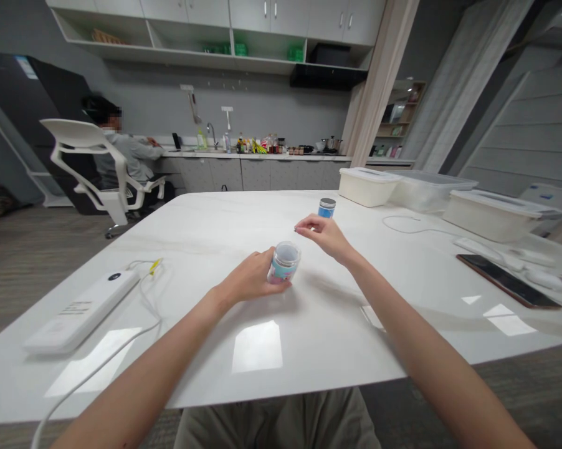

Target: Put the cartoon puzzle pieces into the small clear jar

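My left hand point(257, 274) is wrapped round a clear jar point(285, 269) with a pink and teal label. The jar tilts slightly and its top is uncovered, showing a pale inside. Above and to the right of its mouth, my right hand point(322, 232) is closed in a pinch. A tiny dark thing at the fingertips is too small to name. Just behind the right hand stands a blue jar point(326, 208) with a grey lid, its lower part hidden by the hand.
On the white table point(215, 231), a white power bank point(85, 308) with a cable lies left. To the right are a dark phone point(505, 280), chargers and lidded plastic boxes point(367, 188). Beyond, a person point(131, 153) sits in a white chair point(82, 140) by the kitchen counter.
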Tool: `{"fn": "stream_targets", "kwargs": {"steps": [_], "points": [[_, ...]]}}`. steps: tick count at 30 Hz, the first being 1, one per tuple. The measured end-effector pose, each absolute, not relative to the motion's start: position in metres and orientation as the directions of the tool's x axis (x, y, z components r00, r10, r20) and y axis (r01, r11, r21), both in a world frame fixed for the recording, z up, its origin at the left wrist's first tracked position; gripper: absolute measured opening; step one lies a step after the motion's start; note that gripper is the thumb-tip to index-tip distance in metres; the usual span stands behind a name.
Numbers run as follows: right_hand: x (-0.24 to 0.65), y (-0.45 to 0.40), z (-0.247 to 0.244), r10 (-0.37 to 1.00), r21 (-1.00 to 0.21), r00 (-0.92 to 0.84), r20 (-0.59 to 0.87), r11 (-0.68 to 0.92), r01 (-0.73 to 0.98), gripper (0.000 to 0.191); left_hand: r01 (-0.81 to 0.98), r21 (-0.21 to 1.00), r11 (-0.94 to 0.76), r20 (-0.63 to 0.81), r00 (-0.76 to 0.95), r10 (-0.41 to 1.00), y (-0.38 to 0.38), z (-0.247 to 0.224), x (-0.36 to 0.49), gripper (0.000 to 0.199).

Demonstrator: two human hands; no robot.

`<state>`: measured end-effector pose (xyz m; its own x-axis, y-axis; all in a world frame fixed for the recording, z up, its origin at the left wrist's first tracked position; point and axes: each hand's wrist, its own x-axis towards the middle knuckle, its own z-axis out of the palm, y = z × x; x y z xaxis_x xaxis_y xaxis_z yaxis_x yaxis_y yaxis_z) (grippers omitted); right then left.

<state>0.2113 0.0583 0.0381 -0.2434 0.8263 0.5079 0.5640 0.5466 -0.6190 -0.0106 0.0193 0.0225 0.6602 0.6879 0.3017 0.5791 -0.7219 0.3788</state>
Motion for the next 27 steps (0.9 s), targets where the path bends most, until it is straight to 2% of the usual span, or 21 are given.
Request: {"fn": "stream_targets", "kwargs": {"steps": [1,3,6,8,10,12,14,16,23,27], "points": [[0.208,0.049,0.046,0.764,-0.642,-0.288,0.578,0.643,0.417,0.023,0.576,0.393,-0.717,0.299,0.657,0.692,0.019,0.023,-0.010,0.043],[0.202,0.032,0.058,0.683,-0.615,-0.395,0.614,0.728,0.302,0.021,0.567,0.428,-0.704,0.291,0.651,0.701,0.019,0.022,-0.010,0.044],[0.199,0.024,0.060,0.646,-0.585,-0.490,0.585,0.755,0.297,0.021,0.531,0.495,-0.688,0.292,0.644,0.707,0.020,0.019,-0.009,0.044],[0.206,0.035,0.052,0.688,-0.612,-0.431,0.584,0.722,0.322,0.025,0.515,0.580,-0.631,0.285,0.597,0.750,0.021,0.016,-0.009,0.047],[0.223,0.054,0.041,0.766,-0.647,-0.251,0.591,0.636,0.420,0.028,0.513,0.685,-0.517,0.256,0.496,0.830,0.022,0.016,-0.009,0.049],[0.245,0.075,0.027,0.847,-0.654,-0.034,0.530,0.434,0.620,0.031,0.488,0.755,-0.438,0.254,0.399,0.881,0.022,0.018,-0.009,0.049],[0.267,0.089,0.013,0.896,-0.581,0.113,0.430,0.179,0.794,0.033,0.455,0.776,-0.437,0.299,0.344,0.890,0.022,0.022,-0.010,0.049],[0.285,0.097,0.001,0.906,-0.542,0.180,0.382,0.062,0.838,0.035,0.466,0.762,-0.450,0.337,0.309,0.889,0.022,0.024,-0.011,0.049],[0.303,0.097,-0.028,0.948,-0.479,0.226,0.226,-0.094,0.873,0.047,0.502,0.655,-0.564,0.459,0.329,0.825,0.025,0.016,-0.012,0.046],[0.301,0.095,-0.029,0.948,-0.481,0.222,0.229,-0.088,0.872,0.047,0.512,0.626,-0.588,0.507,0.306,0.806,0.026,0.016,-0.012,0.045]]}}
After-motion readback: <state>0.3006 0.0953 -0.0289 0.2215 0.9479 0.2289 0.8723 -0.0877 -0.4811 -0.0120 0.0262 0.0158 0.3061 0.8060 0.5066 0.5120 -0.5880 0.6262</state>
